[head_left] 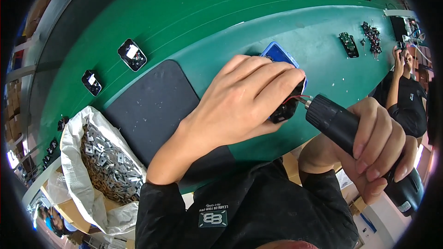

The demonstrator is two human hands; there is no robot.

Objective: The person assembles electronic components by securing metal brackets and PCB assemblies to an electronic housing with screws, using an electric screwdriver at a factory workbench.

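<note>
Metal parts (pixel 113 157) in sack (pixel 71 140) at your left; mat (pixel 152 103) right of sack, on table (pixel 327 64); casing (pixel 283 112) in left hand (pixel 244 97), screwdriver (pixel 334 121) right of it.

Pale lettering (pixel 213 218) on the black shirt (pixel 281 207); the label (pixel 405 206) on the power tool (pixel 333 122) seems unreadable.

Black power screwdriver (pixel 333 121) in right hand (pixel 379 145)

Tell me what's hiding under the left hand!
Peeking out from under the left hand are a black part with a thin red wire and some of a blue tray. Whatever else is there is covered, so I can't tell.
</note>
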